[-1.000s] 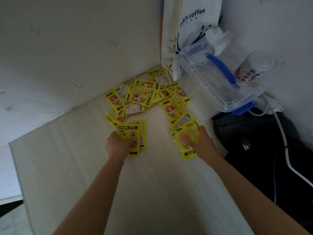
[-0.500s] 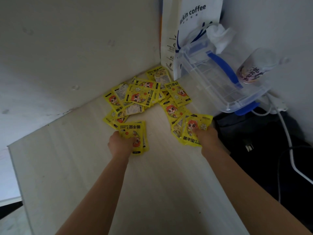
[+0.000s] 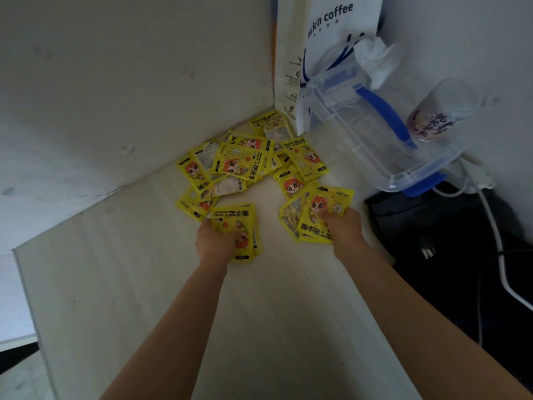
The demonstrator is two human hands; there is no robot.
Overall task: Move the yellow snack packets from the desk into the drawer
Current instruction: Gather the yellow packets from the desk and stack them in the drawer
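Note:
Several yellow packets (image 3: 245,166) with a red-haired cartoon figure lie heaped in the desk's far corner. My left hand (image 3: 215,243) grips a small stack of yellow packets (image 3: 235,223) in front of the heap. My right hand (image 3: 343,229) holds another stack of yellow packets (image 3: 320,215) at the right side of the heap, close to the desk's right edge. The pale wooden desk (image 3: 173,298) carries it all. No drawer is in view.
A white coffee paper bag (image 3: 317,39) stands in the corner. Beside it a clear plastic box (image 3: 375,140) with blue clips leans, a printed cup (image 3: 432,116) by it. Right of the desk lie a dark bag (image 3: 447,241) and white cables (image 3: 496,241).
My right hand has gathered packets into a stack and turned it face up, moving slightly forward and right. My left hand keeps its stack almost in place.

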